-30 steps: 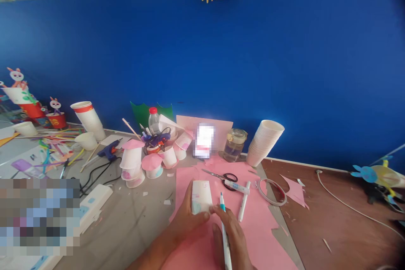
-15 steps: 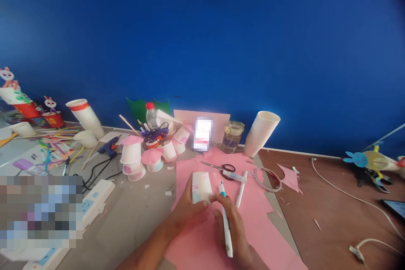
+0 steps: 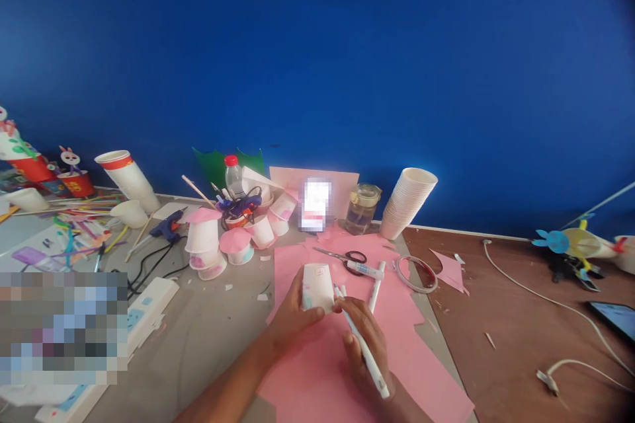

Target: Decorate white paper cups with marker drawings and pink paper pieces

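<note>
My left hand (image 3: 292,310) is wrapped round a white paper cup (image 3: 317,287) that has a small red drawn mark near its top and pink and blue patches on its side. In my right hand (image 3: 364,337) is a white marker (image 3: 364,347), slanted, its tip close to the cup's right edge; I cannot tell whether it touches. Both hands are over pink paper (image 3: 307,377). Beyond them lie scissors (image 3: 342,256), a glue tube (image 3: 364,269), another white marker (image 3: 377,287) and a roll of tape (image 3: 417,274).
A stack of paper cups (image 3: 409,201), a glass jar (image 3: 363,208) and a lit phone (image 3: 314,205) stand at the back. Left are pink-topped paper cups (image 3: 202,234), a glue gun (image 3: 169,228) and a power strip (image 3: 143,314). A white cable (image 3: 536,297) runs along the right.
The marker in my right hand has tilted leftward, its tip now nearer the cup. The cup has turned slightly in my left hand. The camera view has shifted a little downward.
</note>
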The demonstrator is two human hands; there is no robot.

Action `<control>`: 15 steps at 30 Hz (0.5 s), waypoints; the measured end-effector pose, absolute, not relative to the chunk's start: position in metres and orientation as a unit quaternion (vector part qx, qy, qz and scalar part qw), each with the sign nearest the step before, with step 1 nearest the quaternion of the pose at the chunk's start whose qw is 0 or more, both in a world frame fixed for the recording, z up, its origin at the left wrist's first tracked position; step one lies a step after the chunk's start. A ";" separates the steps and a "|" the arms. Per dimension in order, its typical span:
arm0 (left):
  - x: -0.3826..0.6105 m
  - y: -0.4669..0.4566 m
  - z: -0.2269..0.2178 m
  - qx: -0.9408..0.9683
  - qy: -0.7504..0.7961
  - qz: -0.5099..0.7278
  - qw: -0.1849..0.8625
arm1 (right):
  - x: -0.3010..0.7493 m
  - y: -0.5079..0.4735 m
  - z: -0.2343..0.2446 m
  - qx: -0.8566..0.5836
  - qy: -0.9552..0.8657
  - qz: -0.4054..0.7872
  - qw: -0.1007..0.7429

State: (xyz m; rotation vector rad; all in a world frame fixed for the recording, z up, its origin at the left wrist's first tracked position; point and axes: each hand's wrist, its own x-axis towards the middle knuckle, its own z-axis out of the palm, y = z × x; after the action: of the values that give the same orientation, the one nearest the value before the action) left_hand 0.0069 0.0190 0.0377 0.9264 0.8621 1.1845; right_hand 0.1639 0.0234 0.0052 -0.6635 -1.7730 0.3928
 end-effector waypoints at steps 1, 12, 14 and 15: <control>0.007 0.019 0.037 0.407 0.378 0.519 0.650 | 0.164 0.023 0.005 -0.281 -0.755 0.170 0.568; 0.004 0.019 0.034 0.435 0.409 0.490 0.635 | 0.162 0.021 0.005 -0.342 -0.721 0.194 0.570; 0.004 0.019 0.034 0.436 0.417 0.487 0.631 | 0.161 0.020 0.005 -0.357 -0.710 0.214 0.568; 0.004 0.019 0.033 0.436 0.418 0.487 0.631 | 0.161 0.019 0.004 -0.359 -0.706 0.222 0.568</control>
State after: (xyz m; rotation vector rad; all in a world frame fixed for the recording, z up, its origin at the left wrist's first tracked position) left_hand 0.0041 0.0191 0.0333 0.9974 0.9564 1.1148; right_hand 0.1613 0.0192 0.0041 -0.8439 -1.6583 0.5210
